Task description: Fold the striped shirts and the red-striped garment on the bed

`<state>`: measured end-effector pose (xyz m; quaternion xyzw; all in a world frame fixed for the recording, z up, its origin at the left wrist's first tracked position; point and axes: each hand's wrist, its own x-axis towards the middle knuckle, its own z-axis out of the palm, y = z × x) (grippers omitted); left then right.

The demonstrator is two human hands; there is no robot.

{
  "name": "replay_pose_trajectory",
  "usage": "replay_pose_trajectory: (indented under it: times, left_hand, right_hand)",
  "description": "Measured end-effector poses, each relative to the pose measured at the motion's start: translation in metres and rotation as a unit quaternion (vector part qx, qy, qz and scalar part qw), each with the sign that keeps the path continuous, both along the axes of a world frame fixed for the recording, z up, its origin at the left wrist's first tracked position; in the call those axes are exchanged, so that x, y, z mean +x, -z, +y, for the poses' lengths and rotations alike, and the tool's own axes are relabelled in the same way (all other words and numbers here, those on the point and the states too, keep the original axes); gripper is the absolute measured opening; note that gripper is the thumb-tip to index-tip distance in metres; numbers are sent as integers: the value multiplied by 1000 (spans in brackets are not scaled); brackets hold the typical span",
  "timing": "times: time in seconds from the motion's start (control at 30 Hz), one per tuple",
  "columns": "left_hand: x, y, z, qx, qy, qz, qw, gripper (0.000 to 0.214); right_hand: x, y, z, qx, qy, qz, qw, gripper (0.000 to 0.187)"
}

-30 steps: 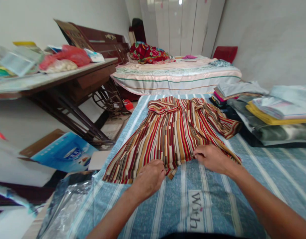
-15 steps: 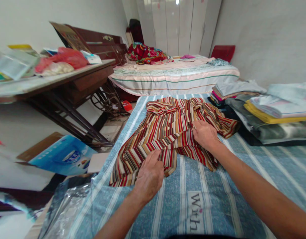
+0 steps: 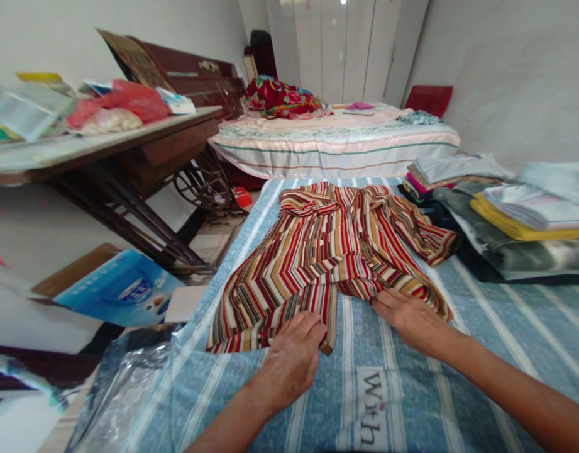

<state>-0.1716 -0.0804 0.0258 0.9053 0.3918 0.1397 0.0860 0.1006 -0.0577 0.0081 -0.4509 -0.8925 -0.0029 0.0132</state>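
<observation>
A striped shirt (image 3: 308, 251) in red, tan, white and black lies spread on a blue bedcover, its hem toward me and its fabric rumpled across the middle. My left hand (image 3: 293, 355) is at the hem on the left, its fingers closed on the cloth and its thumb hidden. Further right, my right hand (image 3: 409, 318) has the lower edge of the right front between its closed fingers. The sleeve on the right reaches out toward stacked clothes.
Folded clothes (image 3: 520, 214) are piled on the right of the blue bedcover (image 3: 336, 402). To the left stand a treadle sewing table (image 3: 176, 135) with bags on it and a blue box (image 3: 124, 289). Another bed (image 3: 336, 148) and a wardrobe (image 3: 334, 56) are beyond.
My right hand has moved from the shirt's middle down to its lower right edge, and that part now spreads further right. My left hand and the hem under it have come slightly nearer.
</observation>
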Motion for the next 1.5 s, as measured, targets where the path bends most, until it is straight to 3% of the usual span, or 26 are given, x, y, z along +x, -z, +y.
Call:
replay_pose_trajectory:
  times: [0.1, 0.17, 0.23, 0.33, 0.37, 0.4, 0.43, 0.53, 0.6, 0.7, 0.8, 0.93, 1.07, 1.13, 1.2, 1.27, 1.3, 1.4, 1.5]
  left_hand:
    - [0, 2, 0, -10, -6, 18, 1000, 33]
    - [1, 1, 2, -6, -21, 30, 999, 23]
    - [2, -3, 4, -4, -22, 27, 999, 18]
    - [6, -14, 5, -40, 14, 2, 999, 24]
    - [7, -17, 4, -56, 24, 4, 998, 25]
    - [9, -20, 3, -70, 29, 13, 997, 25]
    - [10, -22, 2, -80, 28, 28, 996, 24]
    - [15, -20, 0, -100, 6, 58, 993, 16]
    - [16, -16, 0, -124, -13, 40, 991, 11]
    - [17, -9, 7, -178, -100, -21, 979, 8]
    - [22, -3, 22, -216, -195, -89, 953, 8]
    - [40, 4, 49, -242, -243, -152, 927, 9]
    - [56, 0, 66, -315, -244, -229, 888, 26]
    - [56, -8, 65, -372, -237, -321, 838, 29]
    - [51, -14, 60, -456, -231, -391, 766, 28]
    - [44, -15, 53, -527, -251, -393, 711, 29]
    - [40, -14, 50, -546, -267, -375, 700, 30]
    - [36, -6, 44, -543, -302, -340, 706, 29]
    - [37, 0, 41, -518, -290, -340, 729, 25]
  right_hand:
    - [5, 0, 16, -38, 25, 102, 994, 33]
    - [6, -6, 23, -93, 82, 236, 964, 29]
    - [6, -18, 26, -178, 174, 393, 885, 19]
    - [3, -33, 25, -289, 248, 584, 716, 14]
    - [1, -35, 24, -306, 247, 611, 687, 18]
    - [-1, -35, 22, -310, 244, 612, 685, 19]
    - [-4, -33, 20, -299, 243, 592, 708, 18]
    - [-14, -23, 11, -188, 224, 484, 825, 15]
    - [-21, -20, 1, -93, 160, 433, 882, 20]
    - [-30, -23, -17, -20, 38, 322, 946, 26]
    - [-37, -20, -26, 11, 29, 164, 986, 44]
    - [-37, -5, -20, 32, 76, 78, 994, 49]
    - [-27, 2, -11, 54, 60, 168, 983, 36]
    - [-20, 1, -12, 79, 45, 217, 972, 32]
    - [-13, 0, -17, 102, 40, 238, 965, 31]
    - [-7, 2, -24, 114, 61, 221, 967, 33]
    - [-5, 5, -29, 114, 78, 202, 969, 36]
    - [0, 17, -40, 104, 137, 151, 973, 45]
    - [2, 27, -46, 98, 193, 142, 966, 44]
